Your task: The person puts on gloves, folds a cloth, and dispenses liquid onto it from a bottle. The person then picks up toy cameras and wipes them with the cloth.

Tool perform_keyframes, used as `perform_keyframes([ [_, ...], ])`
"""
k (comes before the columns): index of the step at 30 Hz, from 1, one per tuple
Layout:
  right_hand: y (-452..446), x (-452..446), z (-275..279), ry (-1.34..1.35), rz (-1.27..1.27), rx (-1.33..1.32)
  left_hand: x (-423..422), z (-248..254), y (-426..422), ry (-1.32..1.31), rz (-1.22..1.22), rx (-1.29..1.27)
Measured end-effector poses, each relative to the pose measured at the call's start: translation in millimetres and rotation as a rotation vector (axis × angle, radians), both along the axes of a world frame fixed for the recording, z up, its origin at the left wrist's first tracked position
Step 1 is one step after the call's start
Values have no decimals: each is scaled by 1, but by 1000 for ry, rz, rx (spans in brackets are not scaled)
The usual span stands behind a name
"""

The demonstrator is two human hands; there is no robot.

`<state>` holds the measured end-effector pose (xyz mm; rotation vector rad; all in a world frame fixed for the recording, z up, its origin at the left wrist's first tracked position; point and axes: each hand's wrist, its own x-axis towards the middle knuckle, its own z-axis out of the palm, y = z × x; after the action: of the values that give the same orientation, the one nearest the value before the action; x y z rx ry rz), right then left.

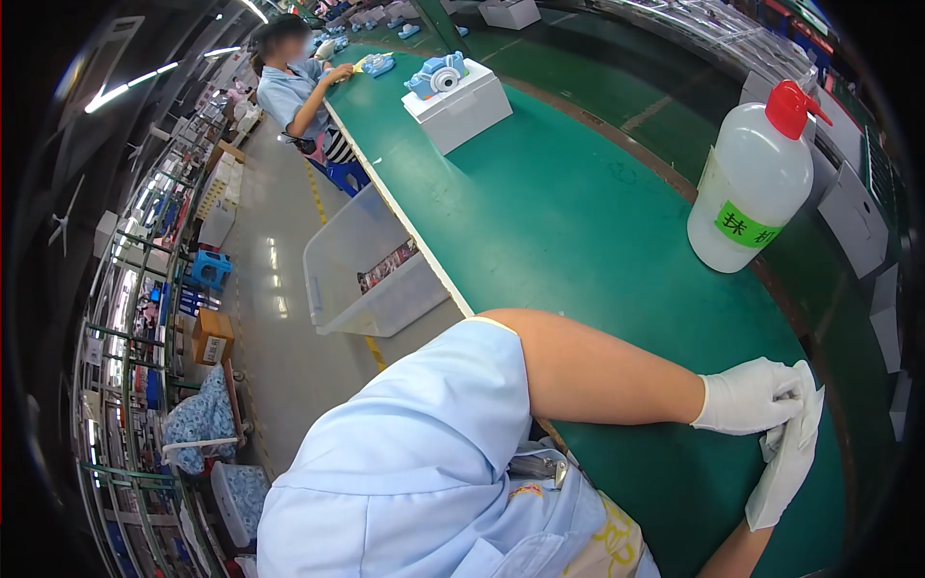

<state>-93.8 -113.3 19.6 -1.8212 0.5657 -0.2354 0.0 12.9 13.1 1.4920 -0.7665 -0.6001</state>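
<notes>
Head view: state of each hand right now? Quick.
Left hand: gloved, fingers look curled, up against the other; can't tell if it holds anything.
Right hand: gloved, partly overlapped; open or closed can't be told.

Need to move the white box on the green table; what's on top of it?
A light-blue object with a round white front piece sits on the white box. The top surface directly beneath it is covered; the box's inside isn't visible.

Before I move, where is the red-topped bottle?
In the head view, the bottle stands at upper right on the green table, near its far edge and above the gloved hands in the picture.
</notes>
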Motion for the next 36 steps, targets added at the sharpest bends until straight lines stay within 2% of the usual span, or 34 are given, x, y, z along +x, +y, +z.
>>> perform_keyframes([
  [3, -4, 0, -3, 17, 0, -54, 0, -3, -1, -22, 11, -1],
  [9, 9, 2, 11, -2, -2, -3, 0, -4, -1, -13, 2, 8],
  [15, 9, 3, 8, -15, 9, -114, 0, -2, 0, -8, 2, 4],
  [18, 11, 3, 10, -27, 0, -17, -1, -3, 0, -16, 5, -3],
  [27, 10, 2, 11, 12, -14, -2, 0, -5, -2, -39, 12, 5],
  [30, -1, 0, -4, -20, 26, -73, 0, -3, 0, -18, 0, 4],
  [33, 2, 1, 4, 66, 5, 11, 0, -2, 0, 7, -9, -4],
  [36, 11, 2, 10, -18, -18, 27, 0, -4, -1, 7, -1, 7],
])
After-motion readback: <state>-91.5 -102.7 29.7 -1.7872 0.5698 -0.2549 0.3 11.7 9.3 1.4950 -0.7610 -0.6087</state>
